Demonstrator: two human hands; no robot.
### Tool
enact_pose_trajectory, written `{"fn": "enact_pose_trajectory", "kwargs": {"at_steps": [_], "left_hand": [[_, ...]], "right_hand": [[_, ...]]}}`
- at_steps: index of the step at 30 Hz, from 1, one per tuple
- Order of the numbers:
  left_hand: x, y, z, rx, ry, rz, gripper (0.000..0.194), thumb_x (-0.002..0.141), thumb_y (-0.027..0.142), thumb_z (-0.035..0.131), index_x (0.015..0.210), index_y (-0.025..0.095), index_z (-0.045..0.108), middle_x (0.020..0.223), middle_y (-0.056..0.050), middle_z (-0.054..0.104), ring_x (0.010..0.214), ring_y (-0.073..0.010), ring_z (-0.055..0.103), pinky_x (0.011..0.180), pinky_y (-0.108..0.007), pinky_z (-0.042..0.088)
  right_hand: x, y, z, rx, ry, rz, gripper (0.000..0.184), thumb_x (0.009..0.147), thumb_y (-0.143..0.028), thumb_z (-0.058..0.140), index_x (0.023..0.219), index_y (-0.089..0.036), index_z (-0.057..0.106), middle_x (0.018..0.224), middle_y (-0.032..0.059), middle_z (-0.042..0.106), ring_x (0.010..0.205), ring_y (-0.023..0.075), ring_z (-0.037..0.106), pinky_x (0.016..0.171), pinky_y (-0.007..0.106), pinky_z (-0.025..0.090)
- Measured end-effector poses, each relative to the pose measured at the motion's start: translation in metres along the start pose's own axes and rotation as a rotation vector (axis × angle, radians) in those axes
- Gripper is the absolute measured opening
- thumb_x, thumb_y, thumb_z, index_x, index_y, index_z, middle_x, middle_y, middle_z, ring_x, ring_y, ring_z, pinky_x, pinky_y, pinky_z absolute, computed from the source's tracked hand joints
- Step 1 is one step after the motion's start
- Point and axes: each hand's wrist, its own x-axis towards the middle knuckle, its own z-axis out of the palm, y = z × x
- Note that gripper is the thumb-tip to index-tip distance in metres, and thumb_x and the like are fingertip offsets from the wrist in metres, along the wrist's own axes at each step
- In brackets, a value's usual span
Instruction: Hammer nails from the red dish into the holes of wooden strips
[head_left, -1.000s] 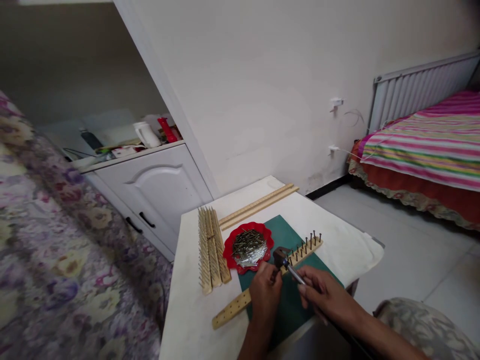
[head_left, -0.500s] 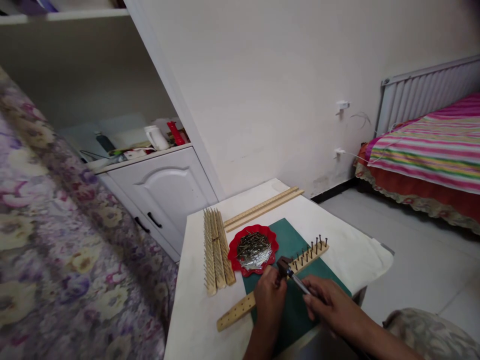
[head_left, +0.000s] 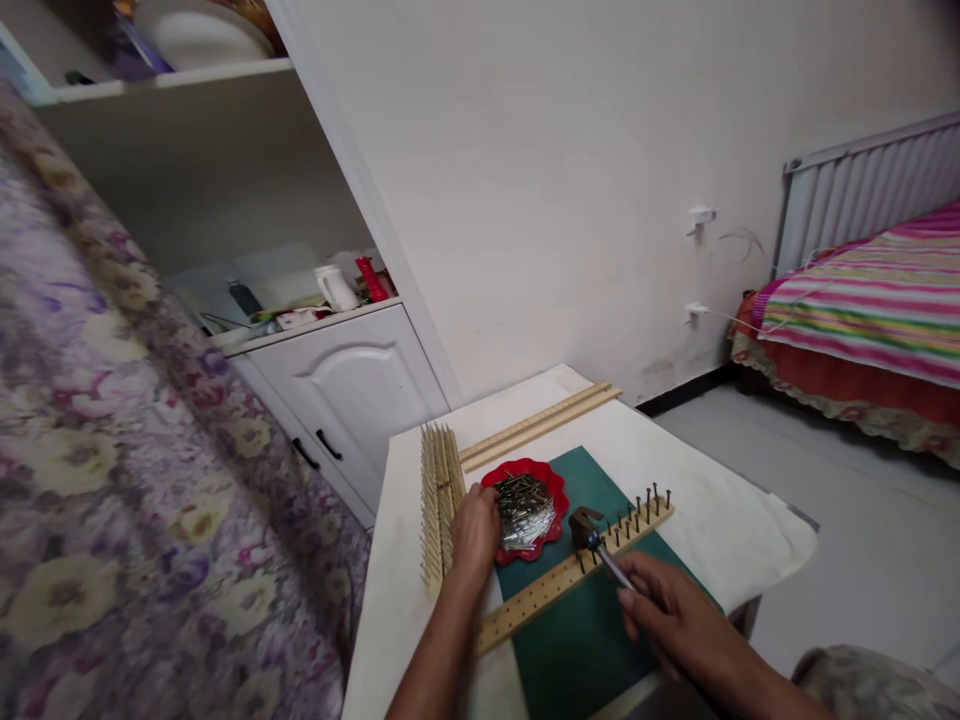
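My right hand (head_left: 660,600) is closed round the handle of a hammer (head_left: 615,567), whose dark claw head hangs over a long wooden strip (head_left: 536,597). Nails (head_left: 637,508) stand upright in the strip's far right part, and holes dot its near left part. A green mat (head_left: 574,640) lies beneath the strip. At the left rim of a scalloped red bowl (head_left: 562,497), my left hand (head_left: 478,525) reaches in with loosely bent fingers, their tips partly hidden. Dark and silvery nails (head_left: 525,510) fill the bowl.
Nail-studded wooden strips (head_left: 439,500) lie left of the bowl, partly behind my left arm. Bare wooden strips (head_left: 540,425) rest at the back of the white table (head_left: 720,510). A floral curtain (head_left: 150,500) hangs left, before a white cabinet (head_left: 360,390).
My left hand has left the strip beside the hammer head and moved up and left to the red bowl. The hammer stays in my right hand. The view has shifted slightly.
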Motion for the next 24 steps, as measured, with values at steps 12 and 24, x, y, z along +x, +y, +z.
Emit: {"fn": "enact_pose_trajectory", "kwargs": {"at_steps": [12,24], "left_hand": [[0.035,-0.010,0.016,0.097,-0.102,-0.052,0.030,0.087,0.015,0.035,0.092,0.012,0.064,0.096,-0.011,0.062,0.082,-0.0212,0.059,0.069,-0.028,0.039],[0.035,-0.010,0.012,-0.181,-0.110,-0.072,0.026,0.083,0.017,0.041,0.082,0.013,0.067,0.086,-0.013,0.066,0.085,-0.0251,0.059,0.071,-0.031,0.037]], "right_hand": [[0.001,-0.002,-0.001,-0.005,0.034,-0.003,0.015,0.083,-0.034,0.047,0.081,-0.020,0.053,0.058,-0.0055,0.059,0.031,0.0074,0.041,0.032,0.019,0.029],[0.005,0.007,-0.001,0.047,0.013,-0.006,0.016,0.084,-0.036,0.046,0.080,-0.021,0.048,0.059,-0.0069,0.058,0.027,0.0045,0.040,0.028,0.016,0.027]]}}
